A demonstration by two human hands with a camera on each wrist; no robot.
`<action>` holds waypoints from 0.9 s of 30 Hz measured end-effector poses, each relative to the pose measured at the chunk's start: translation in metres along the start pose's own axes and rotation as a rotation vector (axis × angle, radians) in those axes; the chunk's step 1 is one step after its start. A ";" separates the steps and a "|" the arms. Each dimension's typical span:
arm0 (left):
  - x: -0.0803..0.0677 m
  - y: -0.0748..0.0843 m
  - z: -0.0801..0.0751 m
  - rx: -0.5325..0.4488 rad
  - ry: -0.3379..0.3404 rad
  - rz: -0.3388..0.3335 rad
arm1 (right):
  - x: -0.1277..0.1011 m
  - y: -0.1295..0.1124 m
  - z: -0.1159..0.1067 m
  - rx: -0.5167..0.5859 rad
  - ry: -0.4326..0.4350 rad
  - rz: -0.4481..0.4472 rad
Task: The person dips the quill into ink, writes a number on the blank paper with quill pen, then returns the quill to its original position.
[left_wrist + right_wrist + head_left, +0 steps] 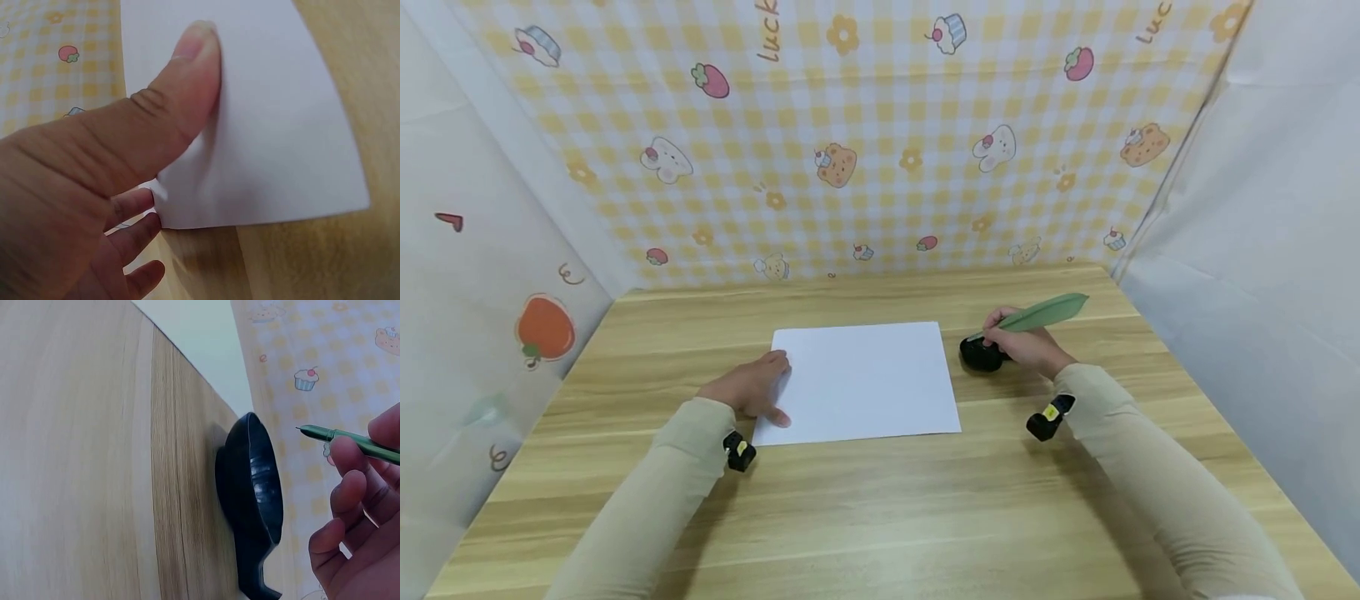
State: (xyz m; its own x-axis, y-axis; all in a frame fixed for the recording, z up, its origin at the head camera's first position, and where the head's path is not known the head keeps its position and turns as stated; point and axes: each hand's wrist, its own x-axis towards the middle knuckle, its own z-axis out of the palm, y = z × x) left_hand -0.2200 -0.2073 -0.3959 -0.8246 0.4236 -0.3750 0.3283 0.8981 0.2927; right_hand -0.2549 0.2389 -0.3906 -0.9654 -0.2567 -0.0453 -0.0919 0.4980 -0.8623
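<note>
A white sheet of paper (865,379) lies flat on the wooden table. At its left edge rests my left hand (754,385), with the thumb (197,69) extended over the sheet and the other fingers spread along the border. My right hand (1026,346) pinches a green leaf-shaped pen (1043,313) between thumb and fingers. In the right wrist view the slim tip of the pen (319,432) points toward the paper side. Just below that hand sits a small black bowl (979,357) with a short handle. Its glossy inside shows in the right wrist view.
The bowl stands right of the paper on the wood-grain table (880,508). A yellow checked cloth (880,167) hangs behind the table, and white cloth walls (1285,192) close off both sides. Each wrist carries a small black camera (1047,419).
</note>
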 end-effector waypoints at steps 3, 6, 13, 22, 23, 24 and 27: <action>-0.001 0.000 -0.001 0.010 -0.005 -0.004 | 0.001 -0.004 0.003 0.013 -0.003 -0.001; -0.002 0.001 -0.002 0.023 -0.002 -0.011 | 0.002 -0.009 0.007 0.021 0.003 -0.004; -0.002 0.005 -0.002 0.014 -0.013 -0.015 | 0.004 -0.012 0.015 0.010 0.019 0.000; 0.000 0.006 -0.004 0.037 0.007 0.015 | 0.011 -0.018 0.021 0.029 0.020 -0.009; 0.000 0.006 -0.004 0.040 0.006 0.016 | 0.011 -0.018 0.022 0.032 0.019 -0.008; 0.000 0.006 -0.004 0.042 0.006 0.016 | 0.012 -0.019 0.023 0.036 0.020 -0.008; 0.000 0.006 -0.005 0.037 0.003 0.011 | 0.014 -0.021 0.026 0.045 0.030 -0.006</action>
State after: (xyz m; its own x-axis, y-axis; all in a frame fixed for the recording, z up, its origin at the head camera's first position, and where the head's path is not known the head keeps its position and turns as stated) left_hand -0.2199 -0.2027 -0.3899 -0.8226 0.4327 -0.3690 0.3537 0.8974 0.2639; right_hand -0.2598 0.2033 -0.3868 -0.9719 -0.2339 -0.0254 -0.0872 0.4584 -0.8844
